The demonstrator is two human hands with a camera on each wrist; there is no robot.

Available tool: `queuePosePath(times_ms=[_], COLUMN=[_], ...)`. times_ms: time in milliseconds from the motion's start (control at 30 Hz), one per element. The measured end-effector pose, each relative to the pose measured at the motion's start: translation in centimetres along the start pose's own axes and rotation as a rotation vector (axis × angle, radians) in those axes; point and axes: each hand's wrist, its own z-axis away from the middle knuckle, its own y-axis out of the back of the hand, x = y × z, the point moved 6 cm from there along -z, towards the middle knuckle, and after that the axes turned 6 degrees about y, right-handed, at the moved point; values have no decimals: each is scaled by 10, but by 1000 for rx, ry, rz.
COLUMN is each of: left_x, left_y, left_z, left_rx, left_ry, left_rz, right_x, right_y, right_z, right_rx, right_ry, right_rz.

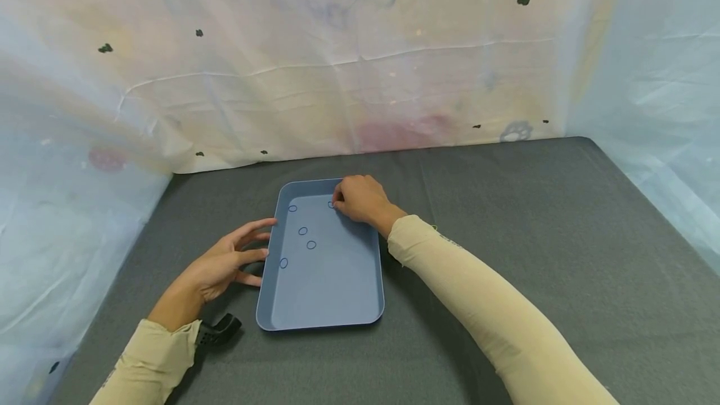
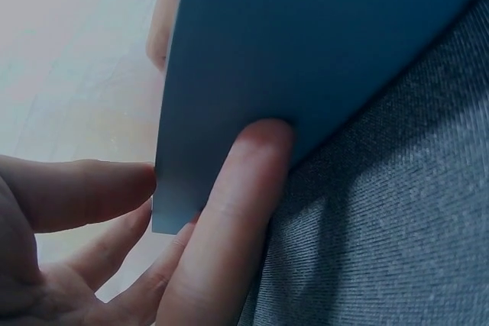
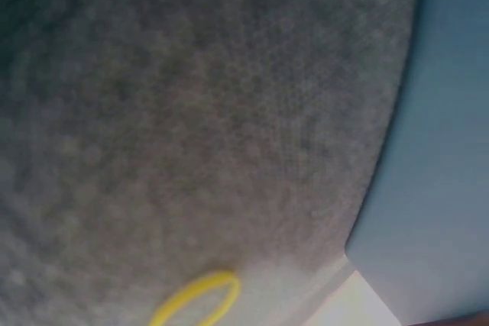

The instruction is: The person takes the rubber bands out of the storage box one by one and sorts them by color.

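Observation:
A shallow blue-grey tray (image 1: 332, 292) lies on the dark cloth, and several thin blue rings (image 1: 300, 231) are scattered inside it, mostly toward its left side. My left hand (image 1: 222, 261) rests against the tray's left wall with fingers spread; close up in the left wrist view, a fingertip (image 2: 263, 143) presses on the outer side. Over the tray's far right corner, my right hand (image 1: 362, 197) has its fingers curled down, thumb and forefinger pinching a thin blue ring (image 1: 329, 205). Its fingertips are out of sight in the right wrist view, which shows the tray's side (image 3: 428, 166).
Grey cloth (image 1: 506, 236) covers the table. Pale patterned sheeting (image 1: 360, 105) stands along the back and both sides. A black strap piece (image 1: 222, 330) sits at my left wrist. A yellow loop (image 3: 187, 293) shows low in the right wrist view.

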Motion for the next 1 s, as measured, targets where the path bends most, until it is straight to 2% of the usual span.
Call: queuePosePath(times_ms=[600,1000], left_x=[2,0], left_y=[2,0], left_z=[3,2], left_rx=[0,-14], left_ry=[-20,-35], left_rz=[-10,-12], right_x=[-5,-2], right_y=[-2,0], right_z=[-3,2], right_rx=[18,7], right_ry=[2,0], right_rz=[48,-9])
